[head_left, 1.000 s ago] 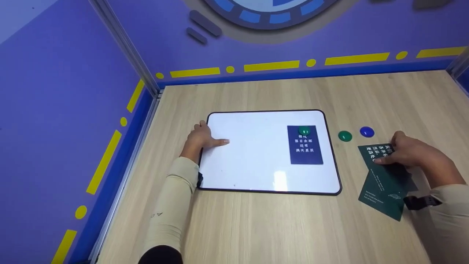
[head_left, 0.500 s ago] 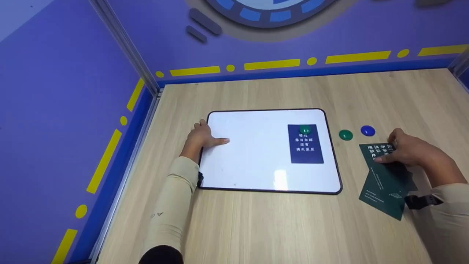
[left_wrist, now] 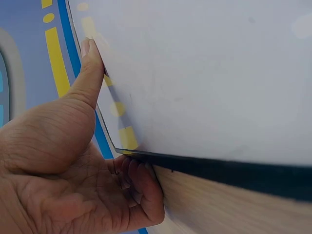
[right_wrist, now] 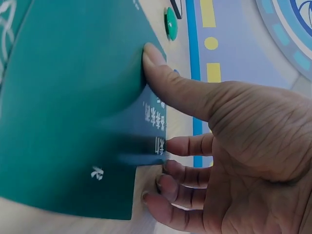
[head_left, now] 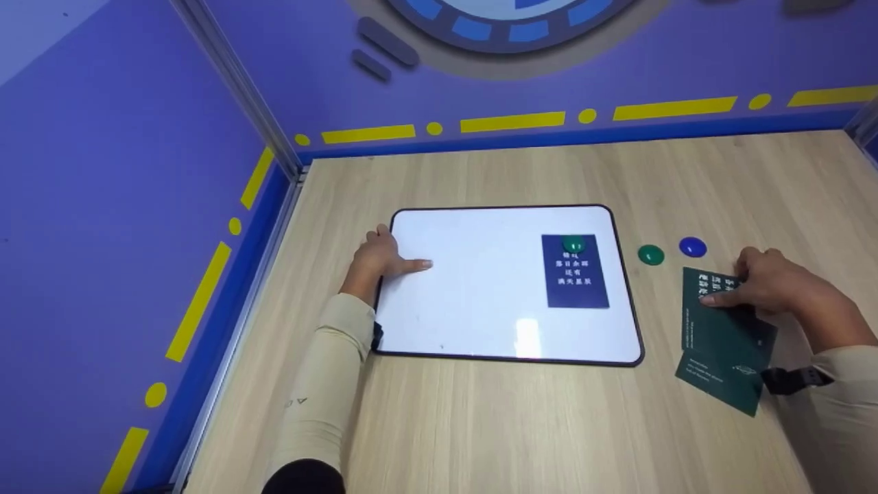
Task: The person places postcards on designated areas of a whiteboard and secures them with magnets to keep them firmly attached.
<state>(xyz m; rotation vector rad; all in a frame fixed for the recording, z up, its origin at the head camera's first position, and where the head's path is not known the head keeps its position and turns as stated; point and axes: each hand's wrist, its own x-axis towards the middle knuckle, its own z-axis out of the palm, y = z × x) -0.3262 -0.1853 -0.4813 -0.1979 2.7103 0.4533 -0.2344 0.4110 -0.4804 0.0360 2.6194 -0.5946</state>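
A whiteboard (head_left: 473, 295) with a black frame lies flat on the table. My left hand (head_left: 377, 257) grips its left edge, thumb on the white face and fingers curled at the rim, as the left wrist view shows. Near the board's right side is a navy card (head_left: 577, 293) with white writing, a green round magnet (head_left: 574, 243) on its top. To the right, my right hand (head_left: 778, 285) pinches the top of a dark green card (head_left: 706, 326), which bends in the right wrist view. Another green card (head_left: 720, 384) lies partly under it.
Between the board and my right hand, a second green magnet (head_left: 651, 254) and a blue magnet (head_left: 693, 247) lie on the wooden table (head_left: 425, 425). Purple-blue panels with yellow marks (head_left: 513, 122) stand at the back and left.
The upper green card has turned and slid slightly over the lower one in my right hand. The left hand and the board keep their places.
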